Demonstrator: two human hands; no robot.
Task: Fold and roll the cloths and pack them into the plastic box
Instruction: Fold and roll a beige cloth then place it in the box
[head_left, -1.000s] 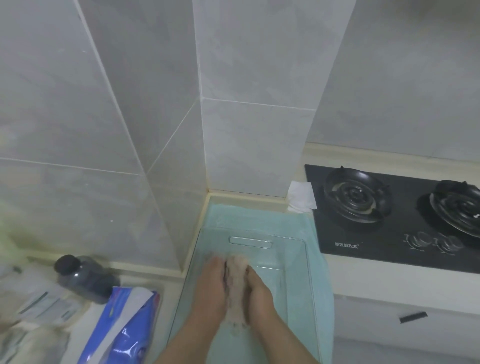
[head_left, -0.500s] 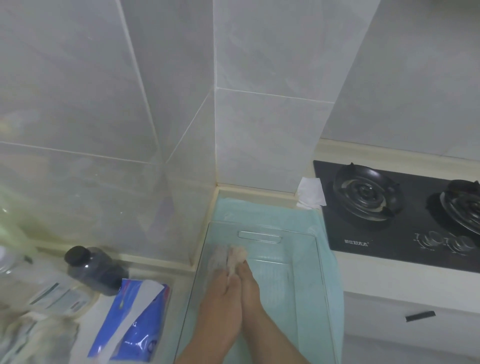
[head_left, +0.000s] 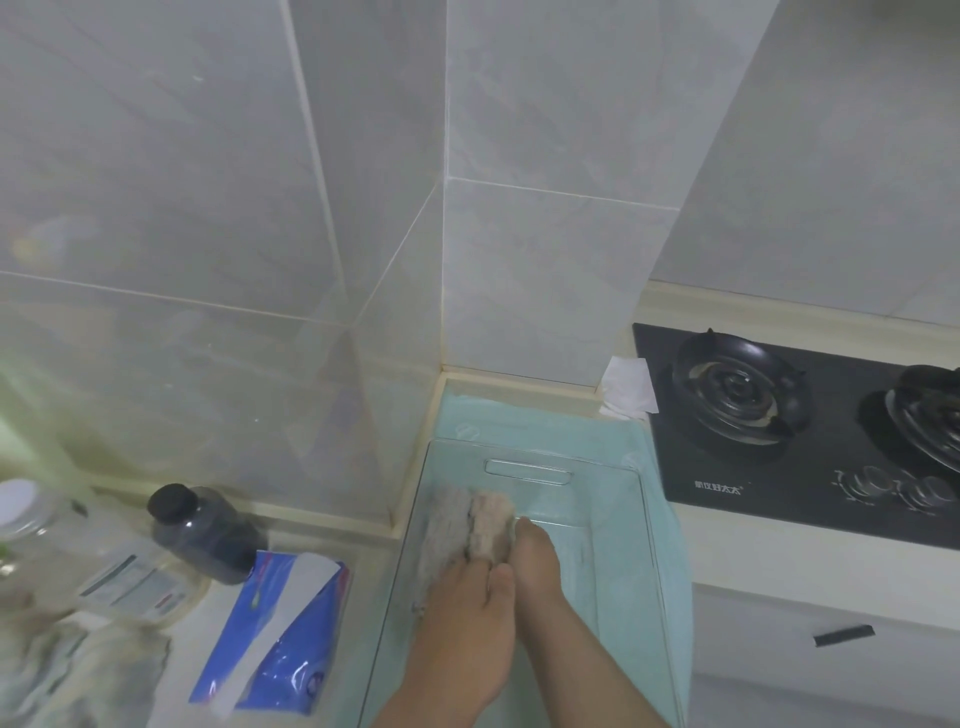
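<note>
A clear plastic box (head_left: 644, 525) stands on a light green towel (head_left: 550, 421) in the counter corner. Inside it, against the left wall, lie two rolled cloths side by side: a greyish one (head_left: 441, 525) and a beige one (head_left: 491, 522). My left hand (head_left: 462, 603) presses down on the near ends of the rolls. Close beside it, my right hand (head_left: 535, 556) touches the beige roll's right side with its fingertips. Both forearms reach in from the bottom edge. The near parts of the rolls are hidden under my hands.
A blue tissue pack (head_left: 280, 629) and a dark bottle (head_left: 208, 530) lie left of the box. More cloth (head_left: 78, 670) lies at the bottom left. A black gas hob (head_left: 800, 431) sits to the right, a white paper (head_left: 628, 387) by the wall.
The beige roll and both hands have shifted left in the box, so the roll now lies beside the greyish one. The view has also shifted, bringing the box further right.
</note>
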